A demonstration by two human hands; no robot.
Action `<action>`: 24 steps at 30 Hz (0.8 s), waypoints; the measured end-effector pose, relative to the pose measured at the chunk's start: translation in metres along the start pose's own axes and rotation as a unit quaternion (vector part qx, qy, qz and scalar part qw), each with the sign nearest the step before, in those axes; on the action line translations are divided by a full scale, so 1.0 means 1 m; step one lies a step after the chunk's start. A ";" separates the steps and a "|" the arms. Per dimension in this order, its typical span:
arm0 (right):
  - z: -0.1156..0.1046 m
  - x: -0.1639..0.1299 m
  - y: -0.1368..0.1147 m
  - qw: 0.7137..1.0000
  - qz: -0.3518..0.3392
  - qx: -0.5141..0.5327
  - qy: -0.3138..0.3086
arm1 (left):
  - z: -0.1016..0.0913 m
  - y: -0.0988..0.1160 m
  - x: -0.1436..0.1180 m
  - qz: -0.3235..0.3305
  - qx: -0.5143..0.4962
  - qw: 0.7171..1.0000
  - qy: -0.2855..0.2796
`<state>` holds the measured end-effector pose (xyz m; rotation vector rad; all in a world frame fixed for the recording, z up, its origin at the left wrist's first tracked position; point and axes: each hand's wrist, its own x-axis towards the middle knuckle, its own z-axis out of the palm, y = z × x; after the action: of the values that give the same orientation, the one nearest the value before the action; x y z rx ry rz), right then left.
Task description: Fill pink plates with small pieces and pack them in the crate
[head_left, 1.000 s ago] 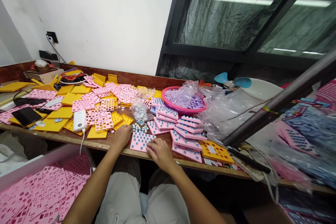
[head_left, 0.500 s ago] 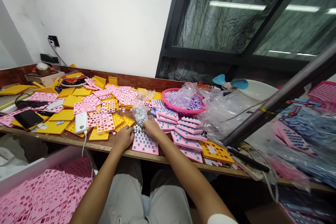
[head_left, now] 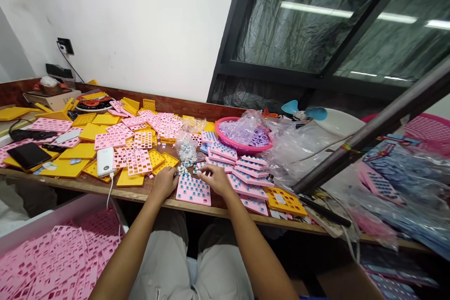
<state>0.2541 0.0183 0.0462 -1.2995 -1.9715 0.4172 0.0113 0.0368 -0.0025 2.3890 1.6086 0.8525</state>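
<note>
A: What lies between my hands?
B: A flat pink plastic grid tray (head_left: 193,190), its cells partly filled with blue-topped switches, at the wooden bench's (head_left: 140,193) front edge.
A: My left hand (head_left: 164,182) rests curled beside its left edge; whether it pinches anything I cannot tell. My right hand (head_left: 215,178) hovers, fingers loosely spread, over the far right corner.
B: Step: apparently filling cells. The next move calls for a switch from the loose pile (head_left: 184,169) just behind.
A: Filled pink trays (head_left: 246,174) lie stacked to the right.

Pink tray (head_left: 193,191), blue-dotted grid
</note>
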 end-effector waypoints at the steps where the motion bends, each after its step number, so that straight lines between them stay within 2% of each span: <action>1: -0.003 -0.017 0.001 0.998 0.017 0.049 0.028 | -0.001 0.000 0.001 -0.001 -0.011 1.000 0.001; 3: -0.005 -0.049 0.001 0.990 0.051 0.115 0.063 | -0.003 0.000 0.001 0.002 -0.037 0.999 0.009; 6: 0.000 -0.085 0.003 0.985 0.064 0.130 0.095 | -0.009 0.005 -0.001 0.021 -0.075 0.996 0.035; 8: 0.005 -0.097 0.007 0.981 0.077 0.125 0.125 | -0.013 0.014 -0.008 0.057 -0.090 0.994 0.040; 11: 0.012 -0.101 0.012 0.970 0.114 0.143 0.160 | -0.013 0.030 -0.025 0.126 -0.079 0.989 0.004; 14: 0.014 -0.101 0.010 0.971 0.112 0.148 0.151 | -0.006 0.042 -0.042 0.165 -0.026 0.985 -0.044; 17: 0.014 -0.105 0.000 0.978 0.096 0.137 0.128 | 0.000 0.046 -0.049 0.168 0.013 0.983 -0.077; 20: 0.014 -0.111 -0.007 0.988 0.056 0.088 0.113 | 0.004 0.044 -0.049 0.165 0.034 0.982 -0.090; 24: 0.016 -0.115 -0.004 0.997 -0.004 0.031 0.074 | 0.007 0.041 -0.046 0.169 0.057 0.979 -0.100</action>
<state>0.2662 -0.0836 -0.0071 -1.2468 -1.8266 0.3639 0.0355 -0.0200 -0.0085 2.7764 1.2282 0.5528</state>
